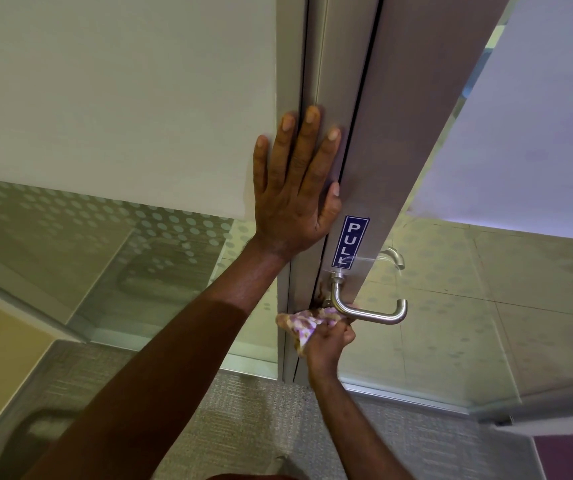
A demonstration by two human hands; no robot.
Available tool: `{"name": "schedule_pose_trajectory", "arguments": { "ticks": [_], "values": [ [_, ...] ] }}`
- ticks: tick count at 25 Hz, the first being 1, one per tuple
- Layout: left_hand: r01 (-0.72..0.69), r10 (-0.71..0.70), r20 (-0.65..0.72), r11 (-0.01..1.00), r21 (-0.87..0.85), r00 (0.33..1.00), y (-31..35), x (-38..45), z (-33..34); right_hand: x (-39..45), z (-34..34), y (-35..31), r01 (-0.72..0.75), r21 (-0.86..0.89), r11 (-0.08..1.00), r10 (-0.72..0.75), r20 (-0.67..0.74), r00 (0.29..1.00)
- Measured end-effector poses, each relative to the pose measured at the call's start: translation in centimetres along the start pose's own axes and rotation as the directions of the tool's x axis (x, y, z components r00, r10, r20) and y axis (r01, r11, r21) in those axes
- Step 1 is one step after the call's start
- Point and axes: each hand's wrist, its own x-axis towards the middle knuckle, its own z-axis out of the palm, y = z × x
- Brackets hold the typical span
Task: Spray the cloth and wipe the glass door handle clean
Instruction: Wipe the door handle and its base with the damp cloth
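Note:
A brushed-metal lever handle [371,311] sticks out of the grey aluminium door frame [395,140], just below a blue PULL sticker [350,242]. My right hand [328,344] grips a crumpled purple and white patterned cloth [307,322] and holds it against the handle's underside near its base. My left hand [297,188] lies flat with fingers straight, pressing on the frame above the sticker. No spray bottle is in view.
Frosted glass panels with dot patterns flank the door on both sides. A second handle [394,256] shows through the glass on the door's far side. Grey carpet [236,427] covers the floor below, with a purple surface at the lower right corner.

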Motion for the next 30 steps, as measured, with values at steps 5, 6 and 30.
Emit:
{"name": "schedule_pose_trajectory", "arguments": {
  "ticks": [5, 6, 30],
  "values": [
    [0.027, -0.027, 0.000, 1.000, -0.003, 1.000, -0.1, -0.1, 0.1, -0.6, 0.9, 0.8, -0.049, -0.009, 0.999, 0.049, 0.155, 0.987],
    [0.025, -0.025, -0.001, 1.000, -0.008, 1.000, -0.1, -0.1, 0.1, -0.8, 1.1, 0.7, -0.078, 0.016, 0.997, 0.073, 0.197, 0.978],
    [0.008, -0.008, 0.008, 1.000, -0.003, 1.000, -0.1, 0.0, -0.1, -5.0, -1.1, -3.2, 0.390, 0.108, 0.915, -0.403, 0.151, 0.903]
  ]
}}
